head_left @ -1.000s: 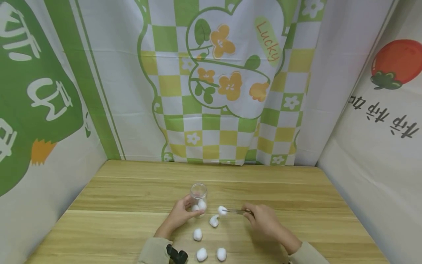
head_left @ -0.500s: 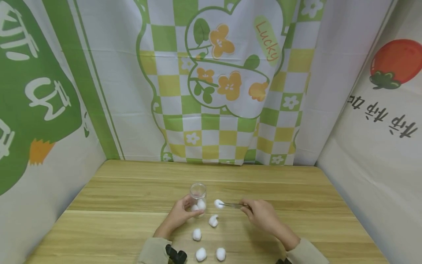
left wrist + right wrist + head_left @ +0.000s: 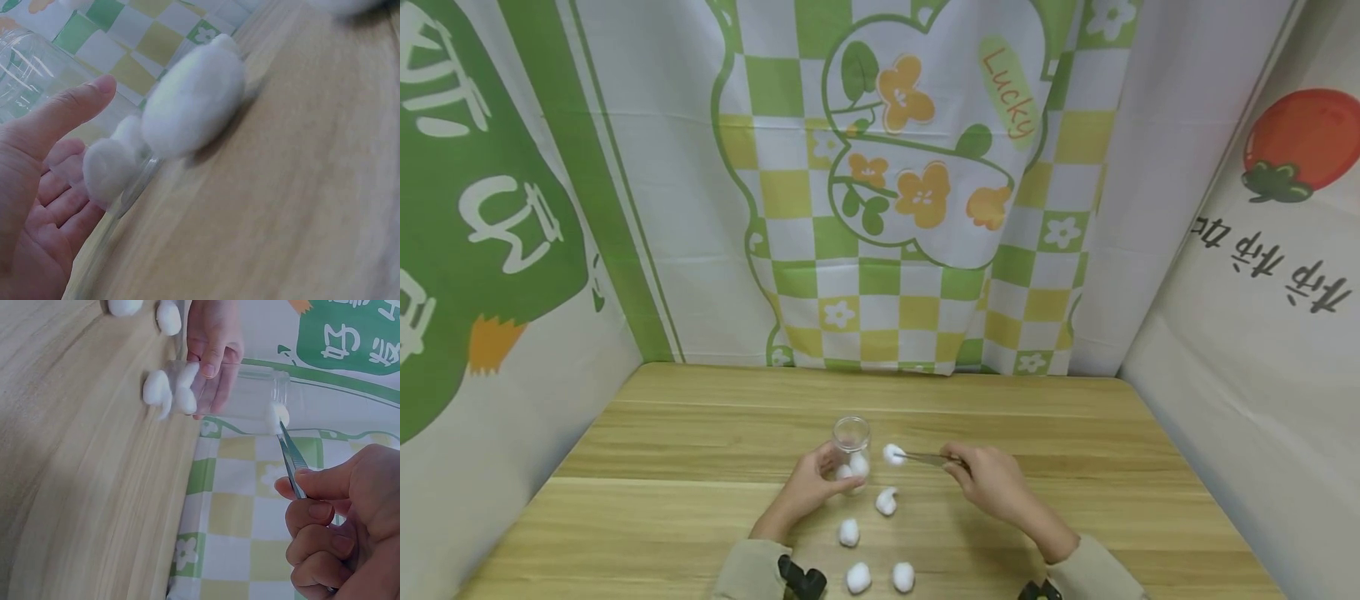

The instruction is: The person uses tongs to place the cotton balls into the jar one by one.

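Cotton ball [image 3: 892,454]: presumably light and soft, best nipped gently mid-body. Right hand [image 3: 996,486] pinches the tweezers [image 3: 934,458] gripping it; left hand [image 3: 812,485] curls round a clear jar [image 3: 852,447].

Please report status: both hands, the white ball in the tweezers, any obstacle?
Left hand holding clear jar, white balls inside. Right hand gripping tweezers. Tweezered ball off table, outside jar. No obstacle seen between them.
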{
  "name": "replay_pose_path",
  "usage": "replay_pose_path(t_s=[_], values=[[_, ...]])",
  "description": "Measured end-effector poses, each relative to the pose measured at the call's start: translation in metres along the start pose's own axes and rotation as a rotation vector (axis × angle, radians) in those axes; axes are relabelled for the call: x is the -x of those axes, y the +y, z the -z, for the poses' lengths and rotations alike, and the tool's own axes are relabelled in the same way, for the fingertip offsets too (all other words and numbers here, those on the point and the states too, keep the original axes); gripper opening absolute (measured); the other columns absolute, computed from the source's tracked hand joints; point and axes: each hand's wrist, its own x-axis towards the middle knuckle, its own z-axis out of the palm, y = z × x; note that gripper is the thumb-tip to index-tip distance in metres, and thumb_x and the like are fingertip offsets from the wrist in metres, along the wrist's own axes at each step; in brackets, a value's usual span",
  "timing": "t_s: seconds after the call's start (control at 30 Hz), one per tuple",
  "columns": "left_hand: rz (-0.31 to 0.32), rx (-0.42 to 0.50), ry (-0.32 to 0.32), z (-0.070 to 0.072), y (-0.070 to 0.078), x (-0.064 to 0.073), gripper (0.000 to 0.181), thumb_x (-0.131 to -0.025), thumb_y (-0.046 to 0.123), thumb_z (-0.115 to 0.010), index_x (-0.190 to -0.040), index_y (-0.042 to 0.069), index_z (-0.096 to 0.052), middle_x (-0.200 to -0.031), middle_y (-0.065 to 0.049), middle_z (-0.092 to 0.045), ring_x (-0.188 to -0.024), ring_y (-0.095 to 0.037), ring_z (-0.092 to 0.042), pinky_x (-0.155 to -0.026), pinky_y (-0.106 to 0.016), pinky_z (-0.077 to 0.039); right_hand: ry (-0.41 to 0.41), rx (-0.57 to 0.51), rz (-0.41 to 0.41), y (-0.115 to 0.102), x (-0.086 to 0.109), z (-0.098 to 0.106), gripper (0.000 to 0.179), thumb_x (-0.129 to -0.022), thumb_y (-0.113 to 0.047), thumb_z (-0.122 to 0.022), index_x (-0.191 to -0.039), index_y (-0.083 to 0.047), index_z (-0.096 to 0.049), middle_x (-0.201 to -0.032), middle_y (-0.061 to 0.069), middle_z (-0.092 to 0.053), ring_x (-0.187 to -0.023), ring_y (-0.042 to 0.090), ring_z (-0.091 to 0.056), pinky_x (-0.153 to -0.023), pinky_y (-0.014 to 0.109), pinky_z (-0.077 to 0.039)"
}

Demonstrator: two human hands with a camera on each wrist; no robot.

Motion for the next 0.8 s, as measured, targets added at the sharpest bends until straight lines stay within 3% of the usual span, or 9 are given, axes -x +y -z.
replay_pose_path(t_s=[0.37,0.8], values=[[-0.008,-0.001,-0.005,0.000,0.000,0.000,0.058,-0.077,0.018,-0.080,-0.127,0.001,-0.057,-0.126,-0.022,-0.064,-0.122,-0.041,-0.058,-0.109,-0.052,-0.045,-0.016,-0.095,-0.006,-0.009,-0.008,0.009,0.010,-0.092,-0.014,-0.062,-0.099,-0.010,-0.068,-0.057,-0.006,-0.049,-0.048,-0.003,-0.028,-0.043,0.013,-0.020],[-0.015,0.002,-0.003,-0.001,0.000,-0.001,0.059,-0.077,0.018,-0.081,-0.128,0.001,-0.057,-0.125,-0.022,-0.064,-0.121,-0.040,-0.059,-0.108,-0.051,-0.047,0.015,-0.057,-0.009,-0.018,-0.019,0.010,0.008,-0.091,-0.017,-0.064,-0.097,-0.014,-0.068,-0.056,-0.009,-0.044,-0.048,0.000,-0.028,-0.045,0.014,-0.018]])
